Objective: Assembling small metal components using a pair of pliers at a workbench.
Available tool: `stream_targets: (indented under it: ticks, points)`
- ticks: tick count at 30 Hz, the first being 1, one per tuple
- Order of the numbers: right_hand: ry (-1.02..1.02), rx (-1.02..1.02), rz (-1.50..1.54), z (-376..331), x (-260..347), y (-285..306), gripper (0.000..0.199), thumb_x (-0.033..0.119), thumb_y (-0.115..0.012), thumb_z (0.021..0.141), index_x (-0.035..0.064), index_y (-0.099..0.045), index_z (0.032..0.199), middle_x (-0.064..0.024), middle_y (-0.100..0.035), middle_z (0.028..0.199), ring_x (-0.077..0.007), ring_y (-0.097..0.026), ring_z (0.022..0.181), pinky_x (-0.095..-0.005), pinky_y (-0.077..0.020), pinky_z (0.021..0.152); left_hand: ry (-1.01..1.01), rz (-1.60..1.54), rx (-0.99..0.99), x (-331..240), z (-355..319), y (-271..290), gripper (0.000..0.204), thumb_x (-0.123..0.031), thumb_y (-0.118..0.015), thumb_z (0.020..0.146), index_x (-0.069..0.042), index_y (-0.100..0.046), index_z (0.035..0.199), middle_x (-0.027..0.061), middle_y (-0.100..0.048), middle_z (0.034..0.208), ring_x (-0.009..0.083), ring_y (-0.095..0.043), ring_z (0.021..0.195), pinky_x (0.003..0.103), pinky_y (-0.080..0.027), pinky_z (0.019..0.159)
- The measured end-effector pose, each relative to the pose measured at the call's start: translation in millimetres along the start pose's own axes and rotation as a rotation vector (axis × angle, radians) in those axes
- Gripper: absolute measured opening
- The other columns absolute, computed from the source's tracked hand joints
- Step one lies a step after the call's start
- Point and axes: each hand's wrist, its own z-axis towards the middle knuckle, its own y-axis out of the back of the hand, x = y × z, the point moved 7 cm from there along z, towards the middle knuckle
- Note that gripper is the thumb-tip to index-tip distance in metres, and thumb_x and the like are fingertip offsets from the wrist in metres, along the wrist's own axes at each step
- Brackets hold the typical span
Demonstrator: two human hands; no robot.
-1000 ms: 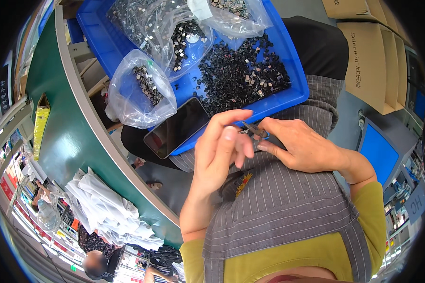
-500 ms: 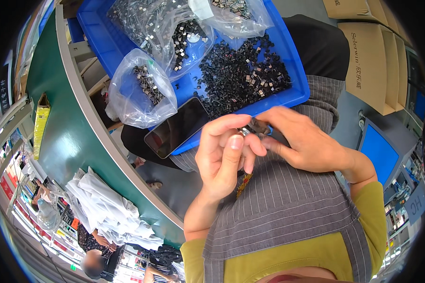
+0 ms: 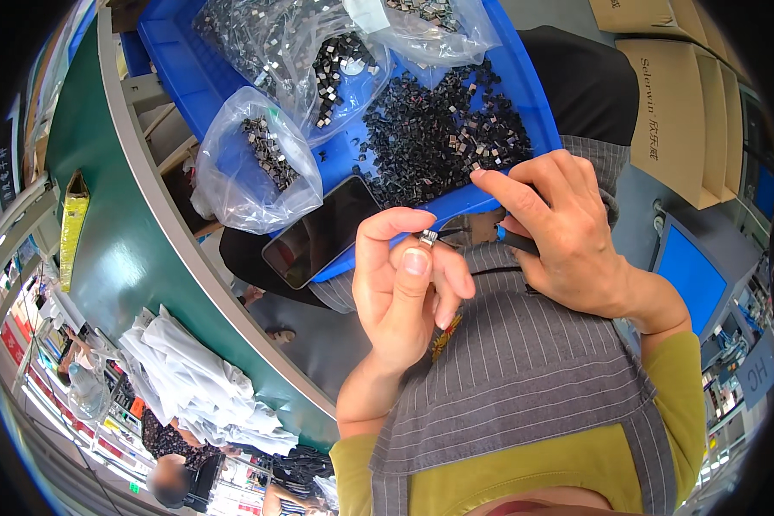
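Note:
Between the thumb and index finger of my left hand (image 3: 400, 288) is a small silver metal connector piece (image 3: 427, 236), pinched upright. My right hand (image 3: 568, 236) keeps a black-and-blue handled tool (image 3: 518, 241) in its palm; its kind is partly hidden by the fingers. The index finger of that hand reaches out to the near edge of a blue plastic bin (image 3: 537, 103). Loose small black parts (image 3: 404, 142) lie heaped in the bin, mixed with silver pieces (image 3: 473, 146).
Clear plastic bags (image 3: 258, 185) holding small silver and black parts lie in the bin. A dark phone (image 3: 322, 232) rests over its near left corner. To the left runs a green table (image 3: 129, 249) with white cloth (image 3: 202, 378). Cardboard boxes (image 3: 671, 129) stand at the right.
My right hand has moved away from the left, up and to the right, towards the bin's edge. The silver piece in my left hand now shows clearly, as does the tool's handle.

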Motion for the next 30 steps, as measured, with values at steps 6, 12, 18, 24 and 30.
stream_targets:
  ticks: [6, 12, 18, 24, 30]
  points:
    - [-0.011, -0.032, 0.008, -2, 3, -4, 0.065, -0.008, -0.066, 0.056, 0.0079, -0.057, 0.118, -0.0074, -0.053, 0.091, -0.0255, -0.052, 0.082, -0.0379, -0.0375, 0.073, 0.123, -0.305, 0.039, 3, -1, -6, 0.027, -0.022, -0.039, 0.101, -0.004, -0.035, 0.12, 0.0145, -0.059, 0.069, 0.0062, -0.037, 0.04, 0.017, -0.03, 0.039]
    - [-0.016, -0.064, 0.021, -1, 2, -9, 0.043, 0.003, -0.07, 0.066, 0.0083, -0.059, 0.107, -0.004, -0.05, 0.084, -0.0226, -0.05, 0.08, -0.0368, -0.036, 0.073, 0.172, -0.381, 0.006, 7, -4, -6, 0.024, -0.021, -0.038, 0.101, -0.005, -0.036, 0.12, 0.014, -0.057, 0.067, 0.0056, -0.035, 0.038, 0.016, -0.027, 0.037]
    - [-0.014, 0.011, 0.086, -5, 1, -14, 0.054, -0.009, -0.065, 0.054, 0.0059, -0.059, 0.106, -0.0068, -0.053, 0.081, -0.0246, -0.051, 0.074, -0.0357, -0.0373, 0.065, 0.17, -0.374, 0.03, 7, -4, -7, 0.023, -0.02, -0.037, 0.101, -0.005, -0.038, 0.119, 0.0133, -0.056, 0.066, 0.0052, -0.033, 0.037, 0.016, -0.027, 0.037]
    - [-0.121, 0.165, 0.472, -8, -1, -31, 0.037, 0.002, -0.068, 0.069, 0.0074, -0.057, 0.104, -0.0073, -0.052, 0.08, -0.0266, -0.052, 0.076, -0.0365, -0.0387, 0.065, 0.187, -0.411, 0.025, 9, -2, -5, 0.023, -0.02, -0.037, 0.101, -0.005, -0.038, 0.118, 0.0127, -0.056, 0.066, 0.0057, -0.034, 0.037, 0.017, -0.029, 0.037]
    - [-0.092, 0.159, 0.306, -7, -2, -23, 0.039, 0.003, -0.069, 0.069, 0.0078, -0.057, 0.106, -0.0079, -0.052, 0.083, -0.0273, -0.052, 0.078, -0.0375, -0.0391, 0.067, 0.132, -0.207, 0.009, 7, -3, -3, 0.025, -0.02, -0.038, 0.101, -0.002, -0.038, 0.118, 0.0167, -0.061, 0.074, 0.0076, -0.042, 0.039, 0.017, -0.03, 0.038]
